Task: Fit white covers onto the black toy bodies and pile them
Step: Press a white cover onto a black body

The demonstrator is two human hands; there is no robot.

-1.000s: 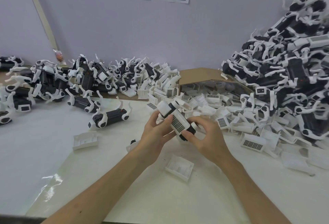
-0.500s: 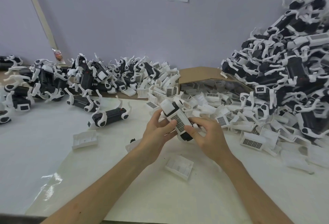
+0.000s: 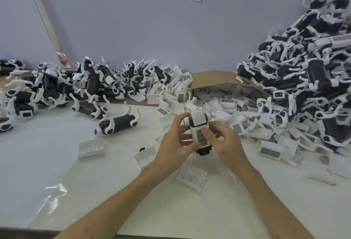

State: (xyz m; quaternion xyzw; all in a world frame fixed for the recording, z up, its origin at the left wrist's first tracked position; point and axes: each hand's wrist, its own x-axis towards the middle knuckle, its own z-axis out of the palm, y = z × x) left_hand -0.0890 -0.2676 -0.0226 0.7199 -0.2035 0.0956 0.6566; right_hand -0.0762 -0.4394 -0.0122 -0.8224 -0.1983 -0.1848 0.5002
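White cover sits on the black toy body that your left hand and right hand both grip above the bench. Piling is left; the right pile is tall, yet many loose covers and left-side bodies await.

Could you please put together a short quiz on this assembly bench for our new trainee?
1. True or false: the left hand and right hand both grip the held toy.
2. Where is the tallest pile of toys? A) on the person's left B) on the person's right C) inside the box.
3. Fill in: the cardboard box contains loose white ____.
Key: 1 true; 2 B; 3 covers.
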